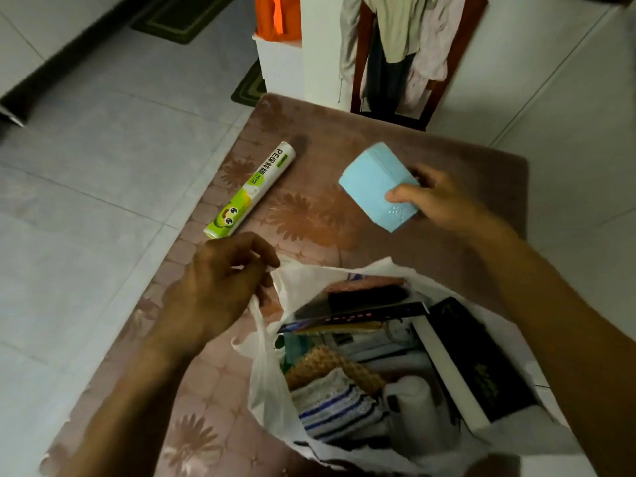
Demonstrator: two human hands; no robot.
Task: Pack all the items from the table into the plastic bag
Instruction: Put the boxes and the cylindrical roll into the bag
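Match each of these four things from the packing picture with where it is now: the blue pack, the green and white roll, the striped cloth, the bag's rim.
1 blue pack
2 green and white roll
3 striped cloth
4 bag's rim

A inside the bag
B pinched by the left hand
C held in the right hand
D lying on the table

Pairs: 1-C, 2-D, 3-A, 4-B

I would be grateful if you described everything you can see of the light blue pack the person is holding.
The light blue pack is a soft-looking rectangular block, seemingly wrapped in thin plastic film, with a dotted, embossed pattern along its lower edge. It is held tilted in the air above the table, touching nothing else. The right hand grips its right end, thumb on the front face, fingers behind. It hangs beyond the open plastic bag, not yet inside. No print is readable.
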